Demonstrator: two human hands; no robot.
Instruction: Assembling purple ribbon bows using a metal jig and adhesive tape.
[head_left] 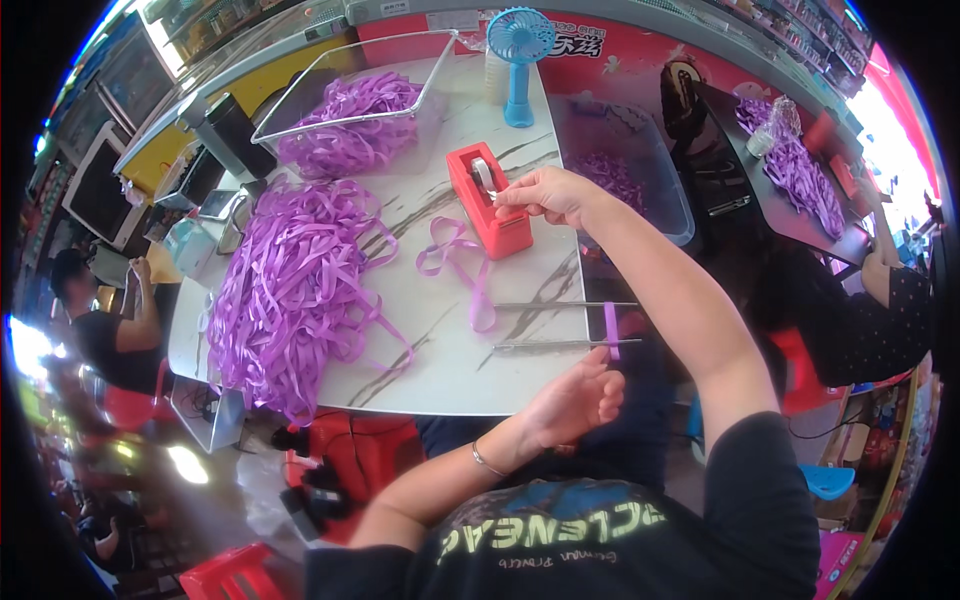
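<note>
At the red tape dispenser [508, 236], my right hand [548, 196] pinches a short end of tape [495, 197] just off the roll. Two thin metal rods [540, 346] stick out past the table's right edge, and a purple ribbon [612, 325] is looped around both near their ends. Beneath them is my left hand [580, 400], its fingers curled and its thumb and forefinger tips at the lower end of that ribbon loop. A loose length of purple ribbon [481, 300] trails from the rods toward the dispenser.
A large heap of purple ribbon [290, 290] covers the table's left part. Behind it stands a clear bin [430, 105] of ribbon. A blue handheld fan [519, 85] is at the back. Another clear bin [672, 190] lies right of the table. People sit left and right.
</note>
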